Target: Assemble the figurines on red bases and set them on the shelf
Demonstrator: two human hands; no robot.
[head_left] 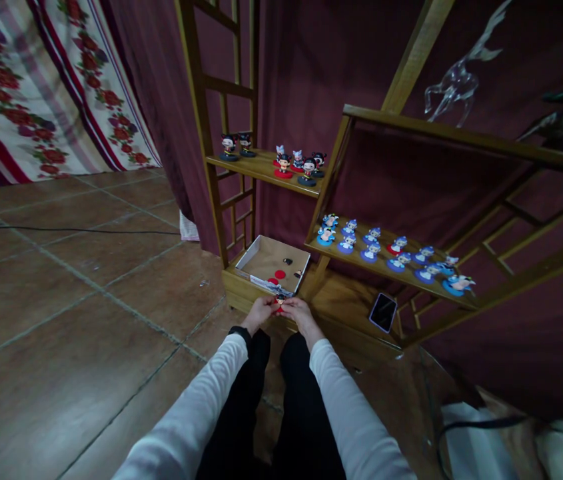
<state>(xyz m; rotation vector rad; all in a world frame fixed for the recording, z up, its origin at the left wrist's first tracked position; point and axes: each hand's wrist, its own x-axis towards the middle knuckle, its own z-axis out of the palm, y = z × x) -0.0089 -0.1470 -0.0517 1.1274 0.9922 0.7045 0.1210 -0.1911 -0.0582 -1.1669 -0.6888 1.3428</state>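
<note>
Between my two hands is a small figurine [280, 301] with dark hair and a red base. My left hand [260, 313] grips it from the left, and my right hand [299, 312] closes on its other side. Just beyond them, an open cardboard box [260, 252] stands on the lowest shelf. Inside it lie red discs [280, 275] and a few small dark pieces [288, 261]. Up on the left shelf are several figurines [284, 167] on red and black bases. Two rows of blue and white figurines [371, 251] line the right shelf.
The wooden display shelf [351, 293] rises in front of me against a dark red curtain. A phone or tablet [383, 312] lies on its bottom board. Higher up at the right stands a clear glass horse [454, 83]. A cable [71, 230] crosses the tiled floor.
</note>
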